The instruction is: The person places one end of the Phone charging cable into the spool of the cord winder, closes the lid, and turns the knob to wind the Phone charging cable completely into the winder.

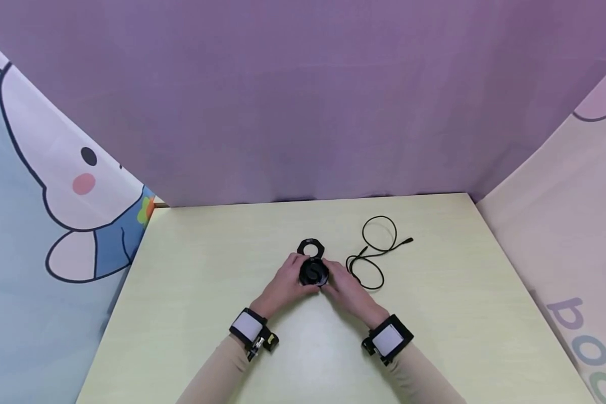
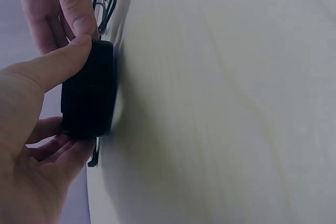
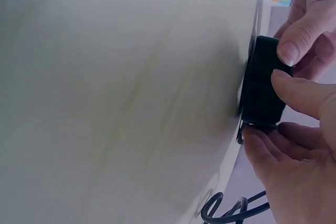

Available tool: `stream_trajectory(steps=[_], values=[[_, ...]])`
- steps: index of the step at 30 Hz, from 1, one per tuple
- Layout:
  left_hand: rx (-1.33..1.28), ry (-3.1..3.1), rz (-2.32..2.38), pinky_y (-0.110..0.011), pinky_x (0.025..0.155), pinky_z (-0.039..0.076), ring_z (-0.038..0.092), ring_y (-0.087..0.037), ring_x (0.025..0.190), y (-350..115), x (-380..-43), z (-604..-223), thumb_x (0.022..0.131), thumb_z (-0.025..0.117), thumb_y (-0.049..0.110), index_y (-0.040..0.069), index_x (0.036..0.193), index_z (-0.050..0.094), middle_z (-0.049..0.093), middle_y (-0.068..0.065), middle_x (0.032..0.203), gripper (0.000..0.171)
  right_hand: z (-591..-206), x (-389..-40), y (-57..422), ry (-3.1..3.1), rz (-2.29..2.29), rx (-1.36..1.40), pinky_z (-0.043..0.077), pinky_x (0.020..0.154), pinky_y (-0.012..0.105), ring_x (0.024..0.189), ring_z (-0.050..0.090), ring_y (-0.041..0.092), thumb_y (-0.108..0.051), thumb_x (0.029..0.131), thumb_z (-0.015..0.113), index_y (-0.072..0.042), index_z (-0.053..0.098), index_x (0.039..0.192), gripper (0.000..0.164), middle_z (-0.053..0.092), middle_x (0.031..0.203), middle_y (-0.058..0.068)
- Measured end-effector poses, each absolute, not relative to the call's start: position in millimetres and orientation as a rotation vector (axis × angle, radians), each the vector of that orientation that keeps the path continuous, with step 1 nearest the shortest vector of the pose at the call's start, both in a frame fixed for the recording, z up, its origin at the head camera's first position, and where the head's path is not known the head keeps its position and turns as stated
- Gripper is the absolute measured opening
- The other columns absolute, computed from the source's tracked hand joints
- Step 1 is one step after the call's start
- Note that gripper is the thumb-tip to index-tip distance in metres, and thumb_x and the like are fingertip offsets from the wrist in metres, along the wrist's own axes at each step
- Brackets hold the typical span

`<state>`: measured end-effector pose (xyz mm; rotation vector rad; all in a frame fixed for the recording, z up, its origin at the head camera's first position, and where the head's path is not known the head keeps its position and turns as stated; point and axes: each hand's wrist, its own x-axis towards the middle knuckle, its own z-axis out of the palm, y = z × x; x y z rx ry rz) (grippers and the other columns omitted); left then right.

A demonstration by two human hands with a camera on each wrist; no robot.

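Note:
A black, many-sided round case point(image 1: 314, 272) is held between both hands near the middle of the table. A black ring-shaped piece point(image 1: 301, 249) with a wide hole lies at its far side, like a swung-open lid. My left hand point(image 1: 286, 284) grips the case from the left, thumb on the near side and fingers round the far side. From the right, my right hand point(image 1: 348, 290) holds it the same way, the two thumbs close together. In the left wrist view the case point(image 2: 89, 90) shows its dark side wall, close over the tabletop. The right wrist view shows the case point(image 3: 265, 82) edge-on.
A thin black cable point(image 1: 395, 247) lies in loose loops to the right of the hands, with a plug point(image 1: 408, 240) at its right end. The pale table point(image 1: 207, 247) meets a purple cloth point(image 1: 303, 112) at the back and printed cloths at both sides.

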<state>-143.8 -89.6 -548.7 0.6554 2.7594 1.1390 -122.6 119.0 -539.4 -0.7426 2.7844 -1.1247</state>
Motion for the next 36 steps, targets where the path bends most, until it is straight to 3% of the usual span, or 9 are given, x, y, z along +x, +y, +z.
stream_trajectory(steps=[11, 17, 24, 36], values=[[0.687, 2.753, 1.176, -0.044, 0.11, 0.047, 0.057, -0.025, 0.123, -89, -147, -551, 0.084, 0.088, 0.033, 0.001, 0.144, 0.053, 0.053, -0.011, 0.135, 0.077, -534, -123, 120, 2.83, -1.091, -0.856, 0.047, 0.108, 0.054, 0.131, 0.055, 0.042, 0.002, 0.093, 0.069, 0.017, 0.04, 0.147, 0.063, 0.055, 0.141, 0.032], [0.669, 2.759, 1.15, -0.044, 0.113, 0.044, 0.056, -0.027, 0.125, -89, -147, -552, 0.084, 0.088, 0.035, 0.0, 0.144, 0.053, 0.054, -0.013, 0.136, 0.078, -531, -124, 114, 2.821, -1.135, -0.812, 0.046, 0.109, 0.054, 0.131, 0.055, 0.042, -0.006, 0.096, 0.068, 0.014, 0.047, 0.143, 0.054, 0.054, 0.141, 0.031], [0.66, 2.773, 1.139, -0.042, 0.113, 0.044, 0.055, -0.026, 0.127, -91, -147, -558, 0.085, 0.087, 0.032, 0.001, 0.143, 0.054, 0.054, -0.013, 0.136, 0.073, -530, -128, 103, 2.874, -1.124, -0.645, 0.053, 0.097, 0.051, 0.116, 0.063, 0.036, -0.023, 0.098, 0.073, 0.009, 0.057, 0.129, 0.048, 0.06, 0.131, 0.025], [0.647, 2.779, 1.164, -0.045, 0.113, 0.045, 0.056, -0.029, 0.127, -91, -144, -561, 0.085, 0.087, 0.028, -0.001, 0.144, 0.053, 0.054, -0.014, 0.137, 0.075, -531, -130, 93, 2.973, -1.043, -0.524, 0.056, 0.081, 0.044, 0.093, 0.064, 0.028, -0.033, 0.094, 0.077, 0.004, 0.061, 0.11, 0.043, 0.062, 0.111, 0.017]])
